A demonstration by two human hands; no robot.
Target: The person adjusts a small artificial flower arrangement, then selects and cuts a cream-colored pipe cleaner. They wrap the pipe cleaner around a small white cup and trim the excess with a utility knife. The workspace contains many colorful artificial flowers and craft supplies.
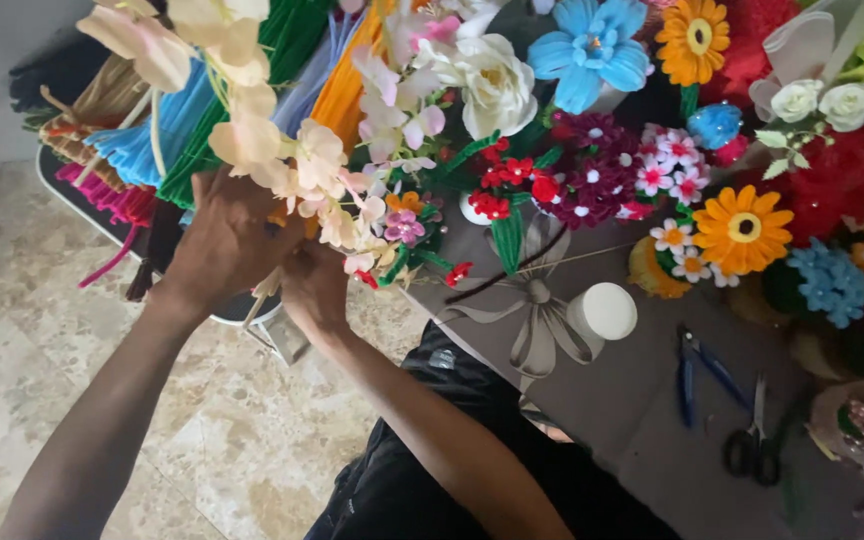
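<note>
Gripping the gathered stems of a cream-and-pink artificial flower spray (282, 150), the left hand (227, 240) has its fingers closed around them at the tabletop's (632, 390) left edge; the right hand (314, 285) pinches the same stems just beside it. By appearance the spray is already assembled, with only its base in work. Behind lie bundles of pipe cleaners (152, 130) in blue, green, orange and pink. Rightward: one white rose (497, 85), one blue flower (592, 45), two orange daisies (742, 230), one white roll (604, 310), one pair of blue-handled pliers (702, 370), one pair of scissors (752, 440)
</note>
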